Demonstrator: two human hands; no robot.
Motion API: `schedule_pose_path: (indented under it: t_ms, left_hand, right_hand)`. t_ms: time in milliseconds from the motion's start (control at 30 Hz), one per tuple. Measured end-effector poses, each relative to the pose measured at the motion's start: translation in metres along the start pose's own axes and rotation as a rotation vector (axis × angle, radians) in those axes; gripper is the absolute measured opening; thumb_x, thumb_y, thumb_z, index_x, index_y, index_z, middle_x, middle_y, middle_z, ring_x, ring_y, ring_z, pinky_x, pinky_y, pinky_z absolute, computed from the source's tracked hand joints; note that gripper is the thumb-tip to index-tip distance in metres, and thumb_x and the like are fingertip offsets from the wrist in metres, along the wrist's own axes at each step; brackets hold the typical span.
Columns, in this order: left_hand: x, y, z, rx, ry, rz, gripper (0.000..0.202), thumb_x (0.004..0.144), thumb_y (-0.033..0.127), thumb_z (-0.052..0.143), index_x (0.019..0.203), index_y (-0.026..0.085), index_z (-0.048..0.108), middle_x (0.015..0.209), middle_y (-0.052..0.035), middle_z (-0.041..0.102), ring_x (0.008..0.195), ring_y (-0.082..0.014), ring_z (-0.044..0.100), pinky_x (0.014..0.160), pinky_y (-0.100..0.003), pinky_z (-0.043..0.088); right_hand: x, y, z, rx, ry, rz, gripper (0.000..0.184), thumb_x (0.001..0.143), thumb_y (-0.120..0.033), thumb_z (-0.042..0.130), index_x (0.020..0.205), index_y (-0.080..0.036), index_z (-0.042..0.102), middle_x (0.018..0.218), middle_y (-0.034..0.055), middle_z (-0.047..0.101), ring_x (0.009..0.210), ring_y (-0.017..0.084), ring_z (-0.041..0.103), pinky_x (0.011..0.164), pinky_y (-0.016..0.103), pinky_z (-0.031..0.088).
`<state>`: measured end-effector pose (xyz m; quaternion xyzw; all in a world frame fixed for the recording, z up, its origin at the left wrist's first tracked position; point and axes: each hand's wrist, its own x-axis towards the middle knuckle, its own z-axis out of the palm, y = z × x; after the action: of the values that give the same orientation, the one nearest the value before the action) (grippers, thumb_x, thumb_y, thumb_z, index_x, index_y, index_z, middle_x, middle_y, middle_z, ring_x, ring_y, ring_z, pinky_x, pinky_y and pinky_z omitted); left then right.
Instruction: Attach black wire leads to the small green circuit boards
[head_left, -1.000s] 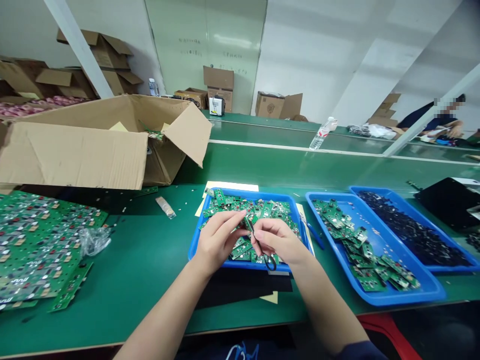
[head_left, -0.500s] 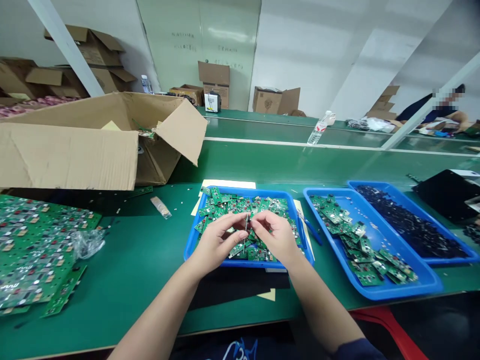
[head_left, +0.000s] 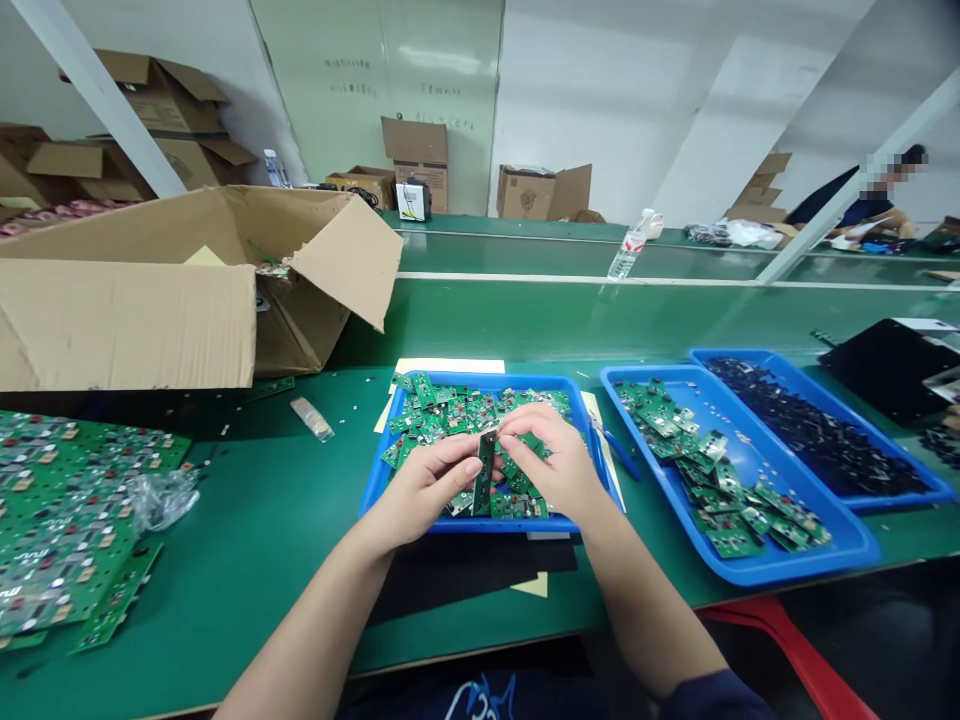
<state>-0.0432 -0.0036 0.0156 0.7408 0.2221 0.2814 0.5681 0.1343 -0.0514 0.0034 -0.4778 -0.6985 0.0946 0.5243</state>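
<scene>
Both my hands meet over a blue tray (head_left: 370,490) heaped with small green circuit boards (head_left: 450,415). My left hand (head_left: 424,488) and my right hand (head_left: 544,462) pinch one small green circuit board (head_left: 485,470) between them; it stands on edge just above the pile. Fingers of both hands are closed on it. A dark tool seen earlier under my right hand is hidden now.
A second blue tray (head_left: 817,560) with green boards lies to the right, a third (head_left: 911,492) with dark parts beyond it. Large green panels (head_left: 67,520) and crumpled plastic (head_left: 161,495) lie left. An open cardboard box (head_left: 150,310) stands behind. A water bottle (head_left: 628,250) and a person are far off.
My hands drew closer over the tray and turned the small board upright between them. The dark tool under my right hand dropped out of sight. The camera view shifted slightly.
</scene>
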Motion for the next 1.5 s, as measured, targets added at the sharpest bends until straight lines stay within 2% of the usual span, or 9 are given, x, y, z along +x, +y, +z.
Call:
schedule_pose_path:
  t_ms: [333, 467, 567, 767, 933, 1133, 1300, 1400, 1500]
  left_hand:
    - [0.000, -0.001, -0.009, -0.088, -0.155, -0.162, 0.037, 0.086, 0.043, 0.052, 0.084, 0.012, 0.071, 0.067, -0.0029, 0.063, 0.053, -0.0091, 0.049, 0.049, -0.020, 0.039]
    - [-0.001, -0.008, -0.007, 0.037, 0.033, -0.021, 0.032, 0.084, 0.035, 0.058, 0.108, 0.016, 0.066, 0.087, -0.0062, 0.068, 0.075, -0.0156, 0.062, 0.065, -0.026, 0.052]
    - [0.000, -0.017, -0.005, 0.262, 0.254, 0.208, 0.033, 0.085, 0.028, 0.058, 0.118, 0.021, 0.060, 0.103, -0.0075, 0.067, 0.090, -0.0176, 0.063, 0.078, -0.031, 0.053]
    - [0.003, -0.024, -0.004, 0.639, 0.293, 0.496, 0.033, 0.087, 0.017, 0.055, 0.119, 0.024, 0.058, 0.107, -0.0077, 0.064, 0.100, -0.0184, 0.060, 0.087, -0.034, 0.052]
    - [0.003, -0.023, -0.002, 0.712, 0.277, 0.521, 0.032, 0.088, 0.016, 0.053, 0.120, 0.024, 0.056, 0.106, -0.0075, 0.063, 0.100, -0.0180, 0.060, 0.085, -0.034, 0.052]
    - [0.004, -0.026, -0.001, 0.728, 0.322, 0.476, 0.031, 0.089, 0.020, 0.053, 0.119, 0.024, 0.057, 0.097, -0.0058, 0.064, 0.090, -0.0164, 0.062, 0.079, -0.030, 0.053]
    - [0.001, -0.021, -0.010, 0.783, 0.556, 0.586, 0.032, 0.087, 0.018, 0.056, 0.118, 0.023, 0.055, 0.102, -0.0070, 0.065, 0.094, -0.0182, 0.063, 0.082, -0.032, 0.054]
    - [-0.003, -0.016, -0.013, 0.820, 0.663, 0.779, 0.037, 0.085, 0.013, 0.057, 0.119, 0.026, 0.052, 0.108, -0.0064, 0.062, 0.101, -0.0191, 0.061, 0.087, -0.037, 0.053]
    - [-0.006, -0.015, -0.008, 0.877, 0.527, 0.885, 0.037, 0.084, 0.008, 0.056, 0.118, 0.023, 0.053, 0.113, -0.0082, 0.059, 0.107, -0.0197, 0.058, 0.093, -0.041, 0.051]
  right_hand:
    - [-0.001, 0.003, 0.003, -0.363, 0.117, -0.291, 0.012, 0.086, -0.011, 0.055, 0.082, -0.021, 0.060, 0.085, 0.0035, 0.068, 0.085, 0.018, 0.064, 0.095, 0.045, 0.045]
    - [-0.002, 0.006, 0.003, -0.322, 0.349, -0.323, 0.035, 0.081, -0.005, 0.055, 0.111, -0.022, 0.055, 0.117, 0.0114, 0.059, 0.115, 0.025, 0.054, 0.093, 0.046, 0.048]
    - [-0.005, 0.007, 0.000, -0.153, 0.520, -0.239, 0.035, 0.081, -0.007, 0.053, 0.111, -0.024, 0.055, 0.100, 0.0077, 0.062, 0.096, 0.022, 0.061, 0.077, 0.039, 0.054]
    - [-0.006, 0.003, 0.006, 0.136, 0.059, 0.022, 0.008, 0.082, -0.020, 0.057, 0.089, -0.020, 0.062, 0.076, 0.0026, 0.063, 0.060, 0.013, 0.057, 0.050, 0.025, 0.048]
    - [-0.007, 0.002, 0.012, 0.208, 0.111, 0.107, 0.009, 0.084, -0.021, 0.055, 0.077, -0.020, 0.060, 0.074, 0.0025, 0.062, 0.063, 0.013, 0.057, 0.053, 0.025, 0.049]
    - [-0.008, 0.002, 0.013, 0.138, 0.136, -0.029, 0.009, 0.083, -0.018, 0.058, 0.081, -0.021, 0.066, 0.081, 0.0054, 0.066, 0.078, 0.018, 0.063, 0.065, 0.031, 0.053]
    - [-0.004, 0.009, 0.004, 0.315, -0.111, -0.051, 0.019, 0.084, -0.015, 0.051, 0.086, -0.021, 0.069, 0.078, 0.0037, 0.066, 0.068, 0.014, 0.061, 0.060, 0.028, 0.052]
    - [0.001, 0.022, -0.001, 0.432, -0.055, 0.185, 0.015, 0.082, -0.019, 0.053, 0.080, -0.020, 0.068, 0.070, 0.0013, 0.064, 0.058, 0.012, 0.058, 0.051, 0.024, 0.048]
    - [0.003, 0.032, 0.001, 0.588, 0.013, 0.480, 0.015, 0.080, -0.033, 0.060, 0.081, -0.020, 0.067, 0.074, 0.0019, 0.067, 0.060, 0.012, 0.061, 0.049, 0.023, 0.048]
